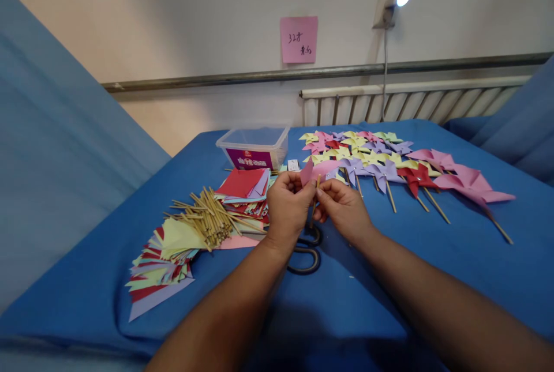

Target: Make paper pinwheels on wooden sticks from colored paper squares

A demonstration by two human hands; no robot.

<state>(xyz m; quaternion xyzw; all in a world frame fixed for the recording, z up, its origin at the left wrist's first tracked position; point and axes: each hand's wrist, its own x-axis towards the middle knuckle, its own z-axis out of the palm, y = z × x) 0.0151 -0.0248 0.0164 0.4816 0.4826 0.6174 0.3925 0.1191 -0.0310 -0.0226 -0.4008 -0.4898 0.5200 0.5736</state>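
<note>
A pink paper pinwheel (325,169) is pinched in my left hand (291,203), its folded blades showing above the fingers. Close beside it, my right hand (344,209) has closed its fingers on a thin wooden stick (318,183) that stands upright behind the paper. Where stick and pinwheel meet is partly covered by my fingers. Below the hands lie scissors with black handles (305,271), their blades hidden. Finished-looking pinwheels (385,176) in pink, yellow, purple, red and green lie in rows beyond my right hand.
Left of my hands are a pile of sticks (208,219), stacked coloured paper squares (242,183) and fanned paper pieces (162,280). A clear plastic box (253,144) stands behind, near a small white box (293,165). Blue cloth (389,314) covers the table; a radiator (415,101) is behind it.
</note>
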